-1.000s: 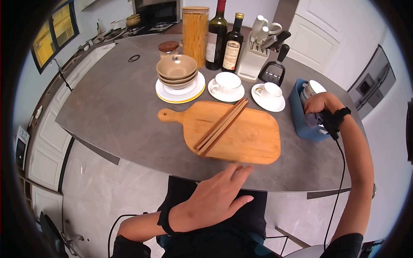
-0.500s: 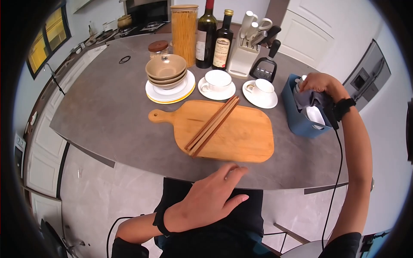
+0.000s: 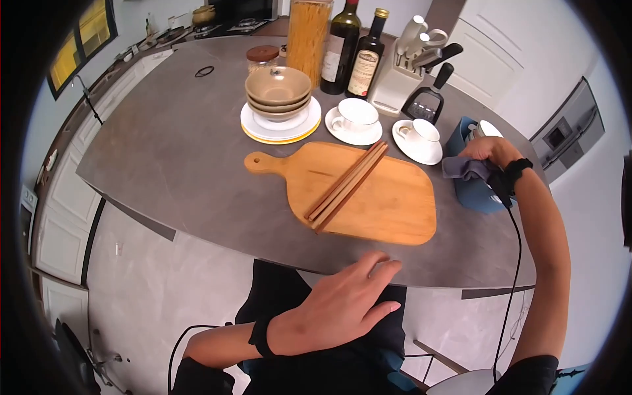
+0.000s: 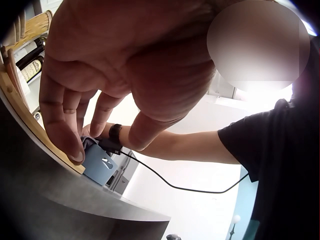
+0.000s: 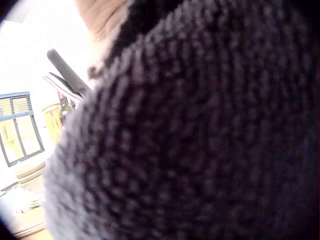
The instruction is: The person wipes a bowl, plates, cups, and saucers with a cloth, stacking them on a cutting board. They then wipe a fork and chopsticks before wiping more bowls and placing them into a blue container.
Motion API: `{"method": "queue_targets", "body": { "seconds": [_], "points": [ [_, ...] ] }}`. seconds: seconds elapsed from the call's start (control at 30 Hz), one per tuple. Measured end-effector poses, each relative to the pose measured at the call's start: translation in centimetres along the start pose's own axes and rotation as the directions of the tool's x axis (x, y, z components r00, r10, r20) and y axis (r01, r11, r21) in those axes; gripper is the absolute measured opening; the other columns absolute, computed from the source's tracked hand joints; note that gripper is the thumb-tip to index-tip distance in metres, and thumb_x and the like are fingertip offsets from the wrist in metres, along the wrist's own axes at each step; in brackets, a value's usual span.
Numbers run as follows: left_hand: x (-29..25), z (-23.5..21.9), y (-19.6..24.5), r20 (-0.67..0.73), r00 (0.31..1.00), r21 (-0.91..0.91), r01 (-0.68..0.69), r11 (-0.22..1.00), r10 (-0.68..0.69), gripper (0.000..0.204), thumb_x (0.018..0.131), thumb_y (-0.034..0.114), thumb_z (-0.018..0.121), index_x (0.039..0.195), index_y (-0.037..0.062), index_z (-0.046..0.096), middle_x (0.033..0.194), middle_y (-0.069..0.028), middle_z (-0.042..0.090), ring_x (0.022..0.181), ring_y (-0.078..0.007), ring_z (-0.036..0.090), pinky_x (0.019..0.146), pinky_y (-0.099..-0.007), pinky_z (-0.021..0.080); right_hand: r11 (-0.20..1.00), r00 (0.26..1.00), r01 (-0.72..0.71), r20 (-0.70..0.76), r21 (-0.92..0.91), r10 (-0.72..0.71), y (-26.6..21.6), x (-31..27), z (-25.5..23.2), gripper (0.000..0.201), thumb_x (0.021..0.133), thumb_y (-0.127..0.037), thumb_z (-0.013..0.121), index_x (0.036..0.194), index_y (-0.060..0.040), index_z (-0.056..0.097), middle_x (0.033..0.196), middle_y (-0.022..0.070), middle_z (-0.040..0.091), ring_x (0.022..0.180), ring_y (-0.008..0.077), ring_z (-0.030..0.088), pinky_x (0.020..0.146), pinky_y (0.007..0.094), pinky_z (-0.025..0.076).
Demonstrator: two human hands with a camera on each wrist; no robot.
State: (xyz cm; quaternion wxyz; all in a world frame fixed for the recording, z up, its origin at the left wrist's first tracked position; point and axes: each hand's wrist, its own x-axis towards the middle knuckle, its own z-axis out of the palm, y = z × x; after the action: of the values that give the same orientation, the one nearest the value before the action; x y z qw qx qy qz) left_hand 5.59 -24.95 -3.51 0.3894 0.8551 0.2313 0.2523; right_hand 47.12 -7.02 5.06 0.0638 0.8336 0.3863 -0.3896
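Observation:
My right hand (image 3: 490, 151) grips a bunched dark grey cloth (image 3: 465, 168) at the blue basket (image 3: 475, 199) on the right of the counter. Part of the cloth hangs over the basket's near-left side, and its ribbed, fluffy weave (image 5: 190, 145) fills most of the right wrist view. White dishes (image 3: 489, 129) stick up inside the basket behind the hand. My left hand (image 3: 339, 304) hovers palm down by the counter's front edge, fingers loosely bent and holding nothing. Nearest to it is a wooden cutting board (image 3: 405, 204) with several wooden chopsticks (image 3: 349, 187) lying diagonally across it.
Behind the board stand stacked brown bowls (image 3: 278, 85) on plates (image 3: 248, 124), plus two white cups (image 3: 357, 113) on saucers. Farther back are a pasta jar (image 3: 308, 43), two dark bottles (image 3: 364, 64) and a knife block (image 3: 394, 85). A black cable hangs from the right wrist.
The right hand has lifted and shifted with the cloth, which now spreads out left over the basket's side. The left hand keeps its pose; the head view has swayed slightly.

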Motion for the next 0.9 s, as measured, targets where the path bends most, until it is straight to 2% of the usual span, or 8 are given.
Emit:
{"method": "queue_targets", "body": {
  "seconds": [0.07,0.1,0.2,0.3,0.43,0.63,0.77,0.9],
  "points": [
    [-0.3,-0.1,-0.2,-0.006,1.0,-0.007,0.011,1.0,-0.011,0.053,0.097,0.028,0.07,0.138,0.0024,0.049,0.131,-0.0161,0.053,0.102,-0.0349,0.065,0.081,-0.0419,0.055,0.997,0.998,0.049,-0.039,-0.061,-0.051,0.4,0.8,-0.5,0.021,0.086,-0.025,0.08,0.079,-0.0068,0.075,0.071,0.0032,0.072,0.053,0.0139,0.064,0.051,0.0289,0.053],
    [-0.4,-0.2,-0.3,-0.003,1.0,-0.009,0.01,1.0,-0.01,0.053,0.097,0.028,0.07,0.138,0.0024,0.049,0.131,-0.0163,0.052,0.102,-0.0352,0.066,0.081,-0.0422,0.055,0.997,0.998,0.065,0.017,0.032,-0.066,1.8,3.6,-1.4,0.019,0.087,-0.023,0.078,0.078,-0.0061,0.074,0.071,0.0043,0.072,0.053,0.0143,0.065,0.051,0.0288,0.054],
    [-0.6,-0.1,-0.8,-0.03,1.0,-0.025,-0.007,1.0,0.006,0.052,0.097,0.027,0.07,0.138,0.0021,0.048,0.132,-0.0166,0.052,0.102,-0.0356,0.066,0.08,-0.0424,0.055,0.987,0.995,0.032,0.088,0.159,-0.047,2.6,5.2,-1.8,0.018,0.088,-0.021,0.077,0.08,-0.0054,0.073,0.071,0.0059,0.072,0.054,0.015,0.066,0.052,0.0288,0.055],
    [-0.6,-0.2,-0.7,-0.028,1.0,-0.034,-0.008,0.999,0.007,0.052,0.097,0.027,0.07,0.138,0.0019,0.048,0.132,-0.0171,0.052,0.101,-0.0362,0.066,0.08,-0.0422,0.056,0.986,0.996,0.001,0.089,0.164,-0.016,2.1,3.5,-1.5,0.011,0.091,-0.014,0.069,0.084,-0.0066,0.072,0.075,0.0036,0.072,0.061,0.0122,0.068,0.055,0.0266,0.056],
    [-0.8,0.0,-0.7,-0.042,0.999,-0.044,-0.023,0.999,0.021,0.052,0.098,0.027,0.07,0.138,0.0016,0.048,0.132,-0.0178,0.052,0.101,-0.0368,0.066,0.08,-0.0427,0.056,0.974,0.995,-0.034,0.1,0.224,0.011,2.2,2.9,-1.2,0.016,0.09,-0.02,0.075,0.083,-0.0057,0.073,0.073,0.0065,0.073,0.057,0.0159,0.068,0.054,0.0289,0.057],
    [-1.3,0.2,-0.9,-0.046,0.999,-0.016,-0.007,1.0,0.006,0.052,0.098,0.027,0.07,0.138,0.0018,0.048,0.132,-0.0181,0.051,0.101,-0.0365,0.067,0.08,-0.0422,0.056,0.994,0.998,0.058,-0.016,0.097,-0.056,2.0,2.7,-1.1,0.014,0.09,-0.02,0.072,0.085,-0.0067,0.073,0.076,0.0042,0.071,0.062,0.0142,0.068,0.056,0.0276,0.057],
    [-1.0,0.3,-0.7,-0.03,1.0,-0.005,-0.008,1.0,0.007,0.052,0.098,0.027,0.069,0.138,0.0022,0.048,0.132,-0.0182,0.051,0.101,-0.0364,0.067,0.079,-0.0418,0.056,0.991,0.995,0.074,-0.079,0.109,-0.066,1.0,-0.3,0.1,0.017,0.094,-0.02,0.07,0.09,-0.0029,0.073,0.077,0.005,0.071,0.066,0.0134,0.07,0.06,0.0272,0.059],
    [-0.7,1.0,-0.8,-0.033,0.999,-0.009,-0.026,1.0,0.026,0.051,0.098,0.027,0.069,0.137,0.0022,0.049,0.131,-0.0182,0.052,0.1,-0.0368,0.066,0.08,-0.0417,0.056,0.936,0.959,0.257,-0.18,0.239,-0.217,0.7,-3.1,0.8,0.021,0.096,-0.022,0.069,0.096,-0.0013,0.071,0.08,0.0059,0.072,0.065,0.0139,0.07,0.059,0.028,0.059]
  ]
}}
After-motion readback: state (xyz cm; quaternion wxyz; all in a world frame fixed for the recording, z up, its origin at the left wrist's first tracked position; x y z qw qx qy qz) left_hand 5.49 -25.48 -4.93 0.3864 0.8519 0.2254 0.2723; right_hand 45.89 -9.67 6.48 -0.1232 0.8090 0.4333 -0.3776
